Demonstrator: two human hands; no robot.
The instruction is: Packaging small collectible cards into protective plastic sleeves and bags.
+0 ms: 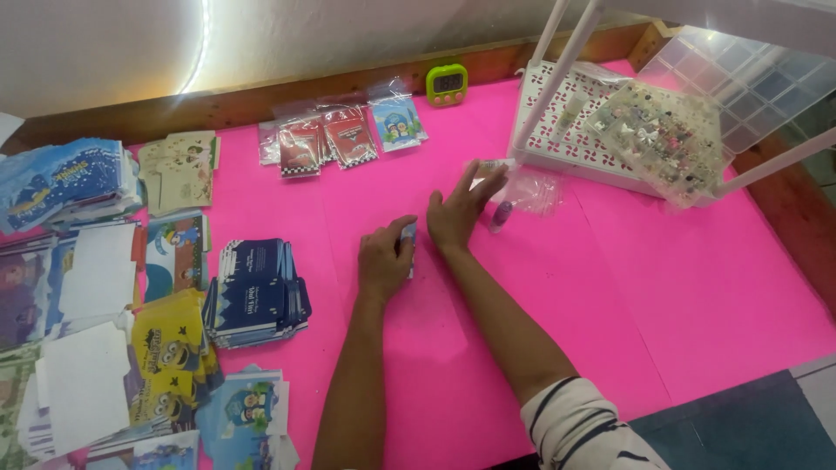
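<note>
On the pink table [662, 287], the left hand [384, 260] is curled over a small blue card packet [409, 237], pinching its edge. Just right of that packet, the right hand [459, 211] lies flat, fingers spread, touching a clear plastic bag [531, 190]; a green timer [447, 84] sits far behind

Small card [409, 237] mostly under hands

Head camera looks steeply down, close over the pink table [697, 287].
</note>
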